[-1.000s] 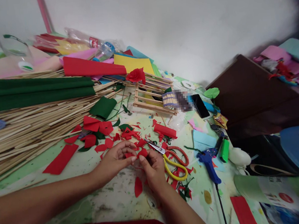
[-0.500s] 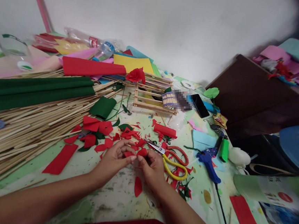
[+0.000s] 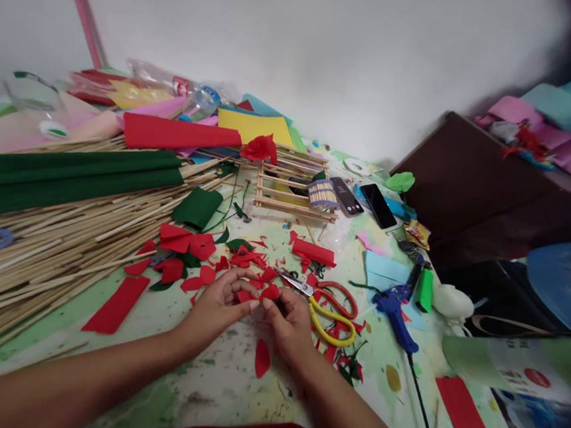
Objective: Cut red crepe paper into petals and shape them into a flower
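Note:
Between my two hands, low in the middle of the head view, is a small red paper piece (image 3: 269, 293). My left hand (image 3: 229, 300) pinches its left side with thumb and fingers. Close beside it, my right hand (image 3: 289, 317) grips the right side, thumb and index nearly touching the left thumb. Scissors (image 3: 330, 309) with yellow and orange handles lie just right of my right hand, blades partly open. A loose red petal (image 3: 262, 358) rests below my hands. Red and green scraps surround them.
Bamboo sticks (image 3: 68, 243) and a green paper roll (image 3: 72, 176) cover the left side. A stick frame (image 3: 288, 194) with a red paper flower (image 3: 260, 149) stands behind my hands. A blue glue gun (image 3: 398, 314), a phone (image 3: 378, 206) and a green cylinder (image 3: 478, 360) lie right.
The view has shifted slightly, so objects on the right appear a little further left. My hands hold nearly the same pose around the red piece.

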{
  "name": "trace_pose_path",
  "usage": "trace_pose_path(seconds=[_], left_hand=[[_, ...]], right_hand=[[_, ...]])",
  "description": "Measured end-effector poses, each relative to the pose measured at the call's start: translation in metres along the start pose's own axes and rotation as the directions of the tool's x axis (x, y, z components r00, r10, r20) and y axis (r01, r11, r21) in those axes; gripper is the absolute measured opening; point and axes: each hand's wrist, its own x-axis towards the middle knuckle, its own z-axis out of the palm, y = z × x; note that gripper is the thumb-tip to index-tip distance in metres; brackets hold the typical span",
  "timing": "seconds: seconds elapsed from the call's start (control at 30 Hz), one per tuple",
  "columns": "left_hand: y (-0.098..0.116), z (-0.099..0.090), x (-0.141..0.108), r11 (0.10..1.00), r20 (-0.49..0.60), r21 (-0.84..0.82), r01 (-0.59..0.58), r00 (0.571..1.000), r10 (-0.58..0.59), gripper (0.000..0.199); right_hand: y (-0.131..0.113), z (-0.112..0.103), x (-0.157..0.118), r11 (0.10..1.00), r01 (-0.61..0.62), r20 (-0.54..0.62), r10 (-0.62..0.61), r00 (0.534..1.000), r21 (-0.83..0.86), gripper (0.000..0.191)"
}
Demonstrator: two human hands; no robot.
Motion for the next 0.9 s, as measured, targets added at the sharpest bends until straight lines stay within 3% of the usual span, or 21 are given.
trace_pose_path(seconds=[0.27, 0.6, 0.9], left_hand=[[-0.0033, -0.0005, 0.0017, 1.0, 0.0, -0.003, -0.012, 1.0, 0.012, 0.038], [0.0049, 0.0019, -0.0005, 0.995, -0.023, -0.093, 0.03, 0.999, -0.032, 0.039], [-0.0026, -0.0012, 0.0013, 0.996, 0.0, -0.078, 0.031, 1.0, -0.031, 0.037]], right_hand=[[-0.0016, 0.0014, 0.0002, 0.997, 0.004, -0.027, -0.006, 1.0, -0.071, 0.019], [-0.002, 0.0004, 0.0008, 0.999, -0.013, -0.018, 0.012, 1.0, -0.037, 0.018], [0.0021, -0.001, -0.0003, 1.0, -0.008, 0.013, 0.008, 1.0, 0.019, 0.02]])
